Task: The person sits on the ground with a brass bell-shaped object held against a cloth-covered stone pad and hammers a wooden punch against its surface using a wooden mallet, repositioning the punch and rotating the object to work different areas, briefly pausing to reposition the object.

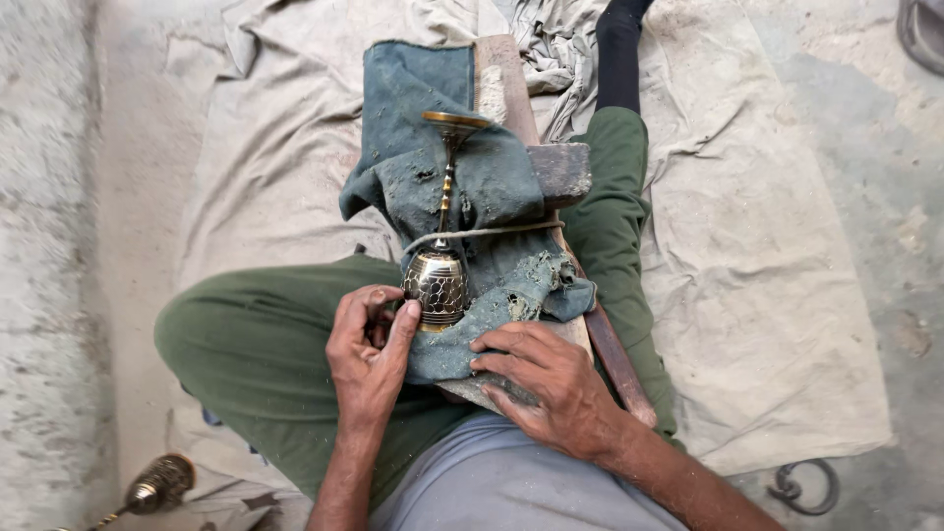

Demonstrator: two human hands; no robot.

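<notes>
On the near left floor lies a second brass goblet (157,484), well apart from the work. The left hand (369,349) has its fingers curled against the bowl of the brass goblet (438,280), more steadying than clamped. That goblet lies on a ragged blue cloth (442,167) over a wooden plank (610,354) on the lap, a cord (492,233) looped across its stem. The right hand (551,383) presses flat on the cloth. I'd guess a loose cord lets it roll off. Engraved bowl, twisted stem, shiny.
</notes>
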